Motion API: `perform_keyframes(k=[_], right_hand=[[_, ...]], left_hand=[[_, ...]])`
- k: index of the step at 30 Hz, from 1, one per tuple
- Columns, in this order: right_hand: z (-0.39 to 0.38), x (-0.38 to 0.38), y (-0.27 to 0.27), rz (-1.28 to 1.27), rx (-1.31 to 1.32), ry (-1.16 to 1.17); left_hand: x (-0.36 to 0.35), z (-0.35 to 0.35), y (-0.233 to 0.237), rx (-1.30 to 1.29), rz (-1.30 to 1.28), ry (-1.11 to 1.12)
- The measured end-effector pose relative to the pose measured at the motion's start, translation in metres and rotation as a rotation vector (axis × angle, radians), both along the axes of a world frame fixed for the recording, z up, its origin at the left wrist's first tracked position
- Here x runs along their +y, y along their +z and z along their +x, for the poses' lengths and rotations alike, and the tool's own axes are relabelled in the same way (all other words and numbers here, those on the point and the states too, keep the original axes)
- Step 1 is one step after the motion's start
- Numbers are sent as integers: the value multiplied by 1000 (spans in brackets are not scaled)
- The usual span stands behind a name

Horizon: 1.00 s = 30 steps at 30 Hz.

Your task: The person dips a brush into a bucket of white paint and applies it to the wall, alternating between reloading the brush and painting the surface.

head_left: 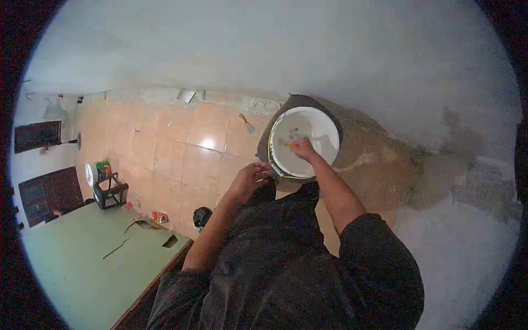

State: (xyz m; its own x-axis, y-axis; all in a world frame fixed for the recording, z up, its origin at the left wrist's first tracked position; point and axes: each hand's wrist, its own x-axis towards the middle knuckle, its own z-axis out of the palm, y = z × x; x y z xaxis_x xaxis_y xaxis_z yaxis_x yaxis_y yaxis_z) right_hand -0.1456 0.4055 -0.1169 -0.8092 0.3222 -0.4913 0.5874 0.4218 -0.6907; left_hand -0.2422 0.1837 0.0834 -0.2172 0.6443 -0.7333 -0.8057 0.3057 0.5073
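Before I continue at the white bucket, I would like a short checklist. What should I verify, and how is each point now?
1. White bucket stands with its opening up: ok.
2. Right hand is inside the bucket opening: ok.
3. Left hand has a firm grip on the bucket: cannot tell; it is beside the rim, fingers unclear.
4. Pale contents are evenly mixed: cannot tell, too blurred.
5. Flat-bladed tool is in hand, if needed: not ok, it lies on the floor.
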Motion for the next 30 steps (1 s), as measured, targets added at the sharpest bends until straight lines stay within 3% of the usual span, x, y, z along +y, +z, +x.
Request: perform_keyframes(k=[1,2,5,7,9,11,13,14,15,17,19,21,22,25,27,29,30], right_hand=[[7,4,-8,237,-23,469],[19,1,-22,191,168,459],[35,-10,-41,309,-26,524],[41,-6,-37,315,64,463],[27,-4,-40,185,256,329],[19,3,-4,53,178,254],[19,5,-9,284,294,529],[22,1,-12,401,242,717],[28,0,-6,406,244,708],[36,2,5,277,-21,512],[33,4,6,284,-121,585],[33,10,15,248,204,531],[35,13,24,256,207,526],[55,26,66,-726,-10,-574],[76,30,81,-851,23,-631],[92,28,70,-1275,352,-683],[97,25,78,-1261,364,-683]], left_hand=[[0,0,1,1,1,-5],[2,-1,1,0,-15,-4],[4,-1,-2,-7,-13,-9],[8,1,-1,-13,4,-14],[12,1,1,-5,44,-40],[16,1,-2,-20,37,-39],[20,2,0,-33,28,-38],[21,2,2,-4,36,-59],[22,3,2,24,45,-81],[21,1,-4,56,97,-123],[25,2,0,39,115,-114],[31,3,12,14,123,-72],[35,6,24,108,87,-48],[43,5,32,312,19,69],[47,-3,41,623,86,363],[55,-14,57,703,177,435],[57,-19,62,705,218,449]])
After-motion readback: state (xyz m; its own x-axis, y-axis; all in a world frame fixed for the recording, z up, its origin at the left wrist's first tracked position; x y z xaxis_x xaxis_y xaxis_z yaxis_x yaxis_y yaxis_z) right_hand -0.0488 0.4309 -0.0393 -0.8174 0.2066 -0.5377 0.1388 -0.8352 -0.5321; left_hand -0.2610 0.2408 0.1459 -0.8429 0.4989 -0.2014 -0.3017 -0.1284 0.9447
